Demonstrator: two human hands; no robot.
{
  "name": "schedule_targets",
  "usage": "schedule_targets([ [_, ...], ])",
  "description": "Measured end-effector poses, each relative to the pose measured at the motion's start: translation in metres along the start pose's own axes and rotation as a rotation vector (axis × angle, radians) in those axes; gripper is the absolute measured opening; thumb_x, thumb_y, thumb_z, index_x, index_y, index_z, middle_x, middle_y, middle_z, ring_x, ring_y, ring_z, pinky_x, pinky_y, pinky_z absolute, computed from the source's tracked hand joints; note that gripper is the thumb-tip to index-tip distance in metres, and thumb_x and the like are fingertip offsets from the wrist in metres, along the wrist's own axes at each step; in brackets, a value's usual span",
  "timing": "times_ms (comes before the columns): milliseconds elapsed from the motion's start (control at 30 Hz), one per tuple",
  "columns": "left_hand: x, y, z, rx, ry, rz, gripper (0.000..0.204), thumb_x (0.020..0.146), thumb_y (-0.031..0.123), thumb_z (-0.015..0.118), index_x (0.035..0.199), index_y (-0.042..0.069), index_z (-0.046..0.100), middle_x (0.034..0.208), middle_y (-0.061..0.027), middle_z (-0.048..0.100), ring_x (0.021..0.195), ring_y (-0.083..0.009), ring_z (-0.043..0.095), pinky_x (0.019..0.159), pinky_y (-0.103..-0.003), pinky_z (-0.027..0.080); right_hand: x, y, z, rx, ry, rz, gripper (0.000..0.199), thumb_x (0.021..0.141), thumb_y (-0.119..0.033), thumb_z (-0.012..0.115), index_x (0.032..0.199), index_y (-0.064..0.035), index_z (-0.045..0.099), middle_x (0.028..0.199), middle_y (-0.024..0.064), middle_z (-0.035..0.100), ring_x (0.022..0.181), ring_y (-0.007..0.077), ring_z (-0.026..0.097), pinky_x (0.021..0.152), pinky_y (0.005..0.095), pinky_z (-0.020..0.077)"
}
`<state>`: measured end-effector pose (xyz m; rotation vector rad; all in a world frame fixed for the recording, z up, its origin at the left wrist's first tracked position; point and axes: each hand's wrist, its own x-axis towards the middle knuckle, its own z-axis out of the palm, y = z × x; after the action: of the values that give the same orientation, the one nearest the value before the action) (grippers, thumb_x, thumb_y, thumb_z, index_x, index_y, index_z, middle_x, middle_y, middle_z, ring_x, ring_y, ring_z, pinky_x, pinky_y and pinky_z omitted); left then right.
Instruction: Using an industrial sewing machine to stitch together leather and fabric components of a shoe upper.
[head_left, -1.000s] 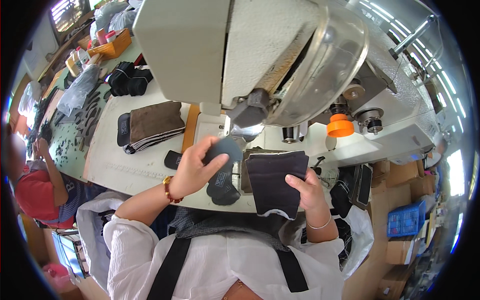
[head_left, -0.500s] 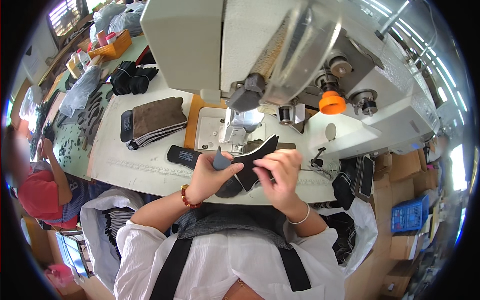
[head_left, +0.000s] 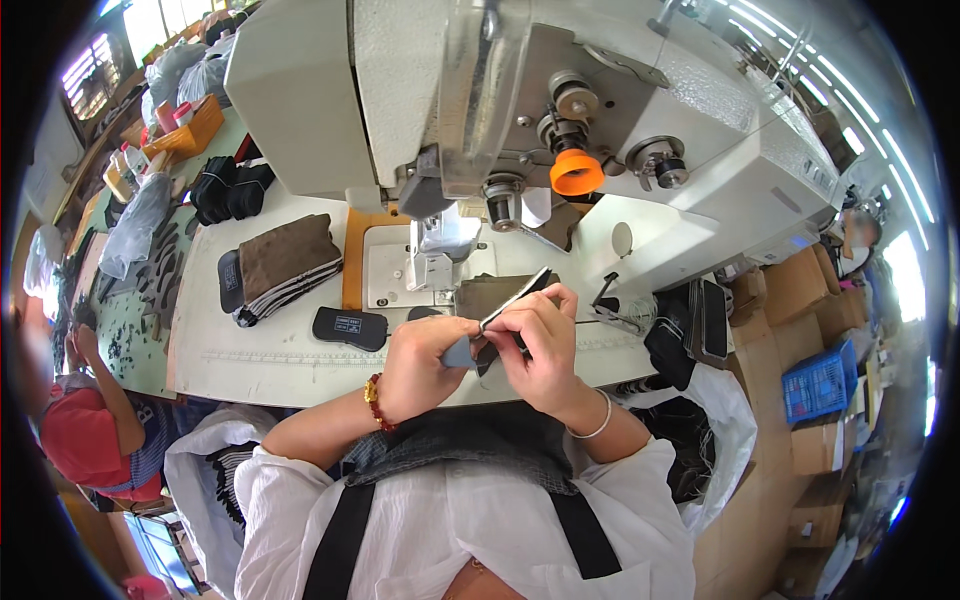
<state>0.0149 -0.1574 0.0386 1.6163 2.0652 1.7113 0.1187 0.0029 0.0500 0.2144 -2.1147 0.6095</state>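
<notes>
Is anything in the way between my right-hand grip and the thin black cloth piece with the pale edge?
Nothing visible: your right-hand grip is on the thin black cloth piece with the pale edge. Your left-hand grip, holding a smooth grey-blue piece, sits close beside it.

Sewing workshop: sewing machine [head_left: 530, 90], stacked fabric pieces [head_left: 285, 260], co-worker [head_left: 85, 440] at green bench [head_left: 140, 365], cardboard boxes [head_left: 795, 285]

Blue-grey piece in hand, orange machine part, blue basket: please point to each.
Blue-grey piece [head_left: 459, 353], head view, its exposed surface.
Orange machine part [head_left: 577, 172], head view, its middle.
Blue basket [head_left: 816, 388], head view, its wall.
</notes>
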Motion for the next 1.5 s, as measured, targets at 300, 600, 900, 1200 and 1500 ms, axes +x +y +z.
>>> schedule_targets([
  [300, 0.01, -0.012, -0.007, -0.083, -0.023, -0.09, 0.026, 0.08, -0.01, 0.072, 0.103, 0.001, 0.075, 0.092, -0.0158, 0.076, 0.083, -0.0275, 0.076, 0.075, -0.032, 0.058, -0.051, 0.019, -0.158, -0.335, -1.022, 0.407, 0.018, 0.084, -0.023, 0.078, 0.078, -0.0083, 0.07, 0.078, 0.008, 0.066, 0.08, 0.031, 0.068, 0.078, 0.043, 0.0523],
  [600, 0.018, -0.023, -0.013, -0.31, -0.126, -0.36, 0.013, 0.093, 0.009, 0.082, 0.094, -0.001, 0.074, 0.073, 0.0052, 0.059, 0.069, -0.0008, 0.048, 0.059, -0.023, 0.043, -0.076, 0.019, -0.149, -0.309, -0.367, 0.441, 0.037, 0.086, -0.011, 0.077, 0.12, -0.003, 0.066, 0.112, 0.0148, 0.068, 0.101, 0.0328, 0.069, 0.085, 0.0407, 0.0555],
  [900, 0.006, -0.022, -0.032, -0.597, -0.24, -0.355, 0.035, 0.085, 0.006, 0.088, 0.116, 0.003, 0.074, 0.09, 0.0027, 0.069, 0.084, -0.003, 0.059, 0.073, -0.023, 0.048, -0.02, 0.035, -0.045, 0.768, -0.462, 0.704, 0.054, 0.088, -0.001, 0.079, 0.139, 0.006, 0.061, 0.129, 0.0093, 0.069, 0.115, 0.014, 0.063, 0.101, 0.0339, 0.0508],
  [1200, 0.008, -0.022, -0.106, -0.442, -0.081, -0.006, 0.088, 0.069, 0.024, 0.101, 0.14, -0.001, 0.056, 0.13, -0.0151, 0.065, 0.123, -0.0278, 0.066, 0.107, -0.042, 0.052, 0.047, 0.014, -0.038, -0.187, -0.368, -0.35, 0.047, 0.084, -0.006, 0.063, 0.129, 0.0064, 0.068, 0.144, 0.0178, 0.062, 0.131, 0.0335, 0.061, 0.113, 0.0509, 0.0461],
  [1500, 0.037, -0.011, -0.083, 0.555, 0.03, 0.613, 0.032, 0.076, -0.004, 0.073, 0.108, -0.007, 0.073, 0.114, -0.019, 0.071, 0.104, -0.0353, 0.073, 0.086, -0.037, 0.063, 0.063, 0.02, -0.007, -0.355, -0.521, -0.325, 0.06, 0.075, -0.006, 0.066, 0.133, 0.0076, 0.066, 0.131, 0.0232, 0.067, 0.109, 0.0321, 0.07, 0.079, 0.0396, 0.0564],
])
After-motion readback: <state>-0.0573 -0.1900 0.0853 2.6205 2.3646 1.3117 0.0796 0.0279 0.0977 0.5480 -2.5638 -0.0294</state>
